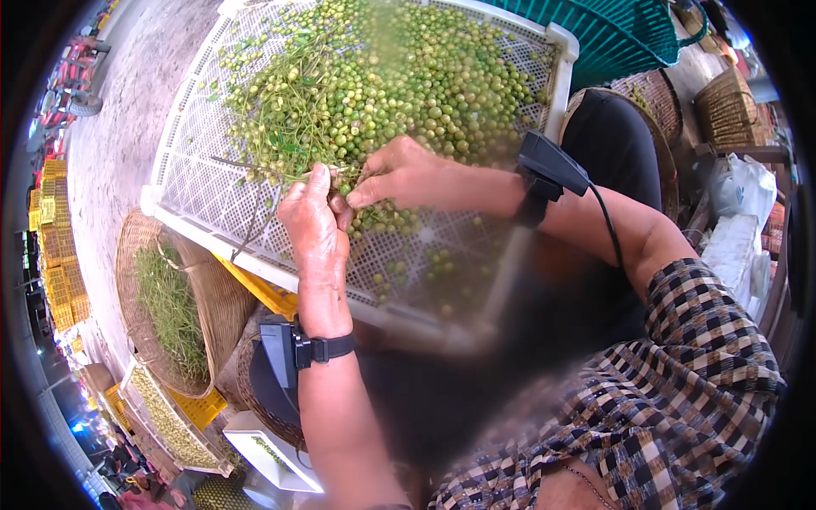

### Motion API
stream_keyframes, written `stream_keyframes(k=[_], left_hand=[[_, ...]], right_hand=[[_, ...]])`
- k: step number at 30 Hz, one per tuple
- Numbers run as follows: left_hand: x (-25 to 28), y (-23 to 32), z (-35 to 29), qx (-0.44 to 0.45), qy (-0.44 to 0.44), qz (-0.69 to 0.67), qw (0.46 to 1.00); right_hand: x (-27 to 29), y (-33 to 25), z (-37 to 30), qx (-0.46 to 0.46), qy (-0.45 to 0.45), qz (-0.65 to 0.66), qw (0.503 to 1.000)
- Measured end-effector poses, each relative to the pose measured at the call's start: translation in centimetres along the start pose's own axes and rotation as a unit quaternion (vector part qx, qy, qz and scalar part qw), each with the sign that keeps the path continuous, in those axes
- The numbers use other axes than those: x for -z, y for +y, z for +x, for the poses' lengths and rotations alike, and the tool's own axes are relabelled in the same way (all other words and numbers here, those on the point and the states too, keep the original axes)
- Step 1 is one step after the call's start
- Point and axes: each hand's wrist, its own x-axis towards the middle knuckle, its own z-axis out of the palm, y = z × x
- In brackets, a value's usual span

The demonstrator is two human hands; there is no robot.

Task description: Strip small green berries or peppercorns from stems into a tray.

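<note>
A white perforated plastic tray (191, 161) holds a heap of small round green fruits (442, 68), with thin green stems (280, 106) tangled among them on the left. Over the near part of the heap my two hands almost meet. My left hand (314, 217) is closed on a thin fruit stem, thumb pointing away from me; a dark twig lies beside it across the tray. Just to its right, my right hand (398, 174) pinches thumb against fingers beside the same stems. What sits between those right fingertips is too small to make out.
At left, a woven basket (225, 293) holds bare green stems (174, 314). A teal plastic basket (603, 34) stands beyond the tray's right corner, near wicker baskets (731, 110). Yellow crates (61, 246) are stacked far left. A white box (272, 459) sits lower left.
</note>
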Motion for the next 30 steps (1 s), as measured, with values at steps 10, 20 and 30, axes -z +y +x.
stream_keyframes(k=[10, 20, 30], left_hand=[[0.8, 0.7, 0.8, 0.021, 0.001, -0.054, 0.998], [-0.5, -0.1, -0.1, -0.012, -0.004, -0.013, 1.0], [1.1, 1.2, 0.9, 0.054, -0.022, -0.081, 0.995]], right_hand=[[1.5, 4.5, 1.4, 0.028, 0.061, 0.066, 0.996], [-0.8, 1.2, 1.1, 0.077, 0.021, -0.183, 0.98], [1.2, 2.3, 0.6, -0.056, 0.036, 0.09, 0.994]])
